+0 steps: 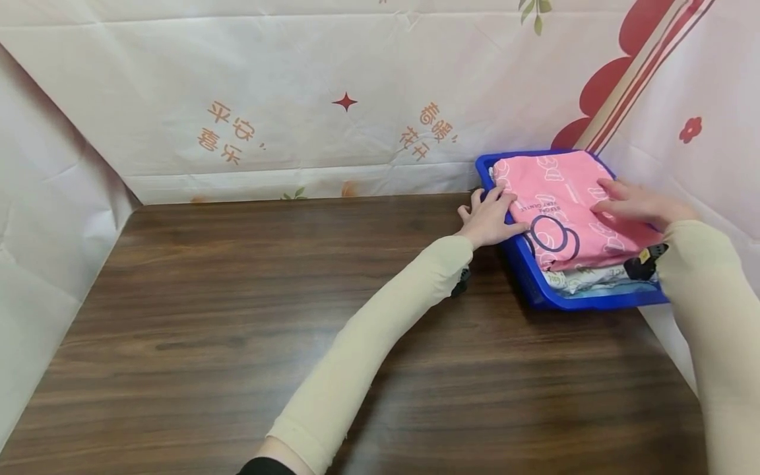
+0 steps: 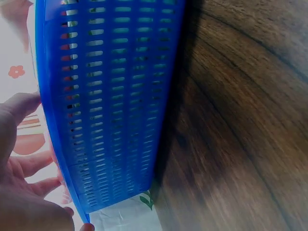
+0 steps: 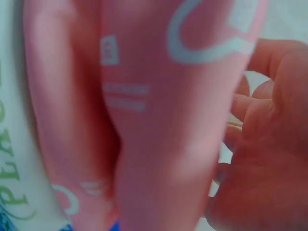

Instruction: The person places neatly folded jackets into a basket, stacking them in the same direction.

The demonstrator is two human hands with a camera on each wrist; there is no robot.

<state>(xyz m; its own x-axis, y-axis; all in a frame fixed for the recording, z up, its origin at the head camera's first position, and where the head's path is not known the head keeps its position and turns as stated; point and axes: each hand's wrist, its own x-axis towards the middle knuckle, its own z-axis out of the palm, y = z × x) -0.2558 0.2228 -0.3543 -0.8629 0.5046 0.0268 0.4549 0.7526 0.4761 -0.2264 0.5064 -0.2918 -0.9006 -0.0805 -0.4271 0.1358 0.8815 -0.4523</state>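
A folded pink cloth [image 1: 561,198] with white bow prints and a dark outline drawing lies on top inside a blue plastic basket [image 1: 530,280]. My left hand [image 1: 488,218] is spread over the basket's left rim, its fingertips at the cloth's edge. On the cloth's right side rest the fingers of my right hand [image 1: 638,201], fairly straight. Beneath the pink cloth shows a white printed cloth [image 1: 584,278], with light blue fabric under it. The left wrist view shows the basket's slotted side wall [image 2: 115,106]; in the right wrist view the pink cloth's thick folds [image 3: 168,139] fill the middle.
The basket stands at the back right of a dark wood-grain table [image 1: 237,297], close to the corner. A white printed sheet [image 1: 297,66] covers the wall behind, and similar sheets hang at both sides.
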